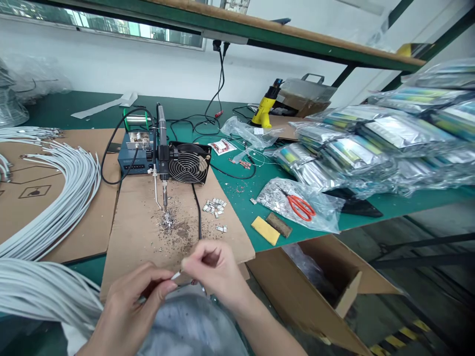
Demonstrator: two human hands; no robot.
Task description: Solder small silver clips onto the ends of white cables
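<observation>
White cable end [176,275] between pinching hands [174,287]

The small piece pinched between the left hand [128,309] and right hand [215,274] is too tiny to identify. The white cables [48,198] run off the left edge. Contents of the foil bags [389,138] stay blurred behind plastic.
</observation>
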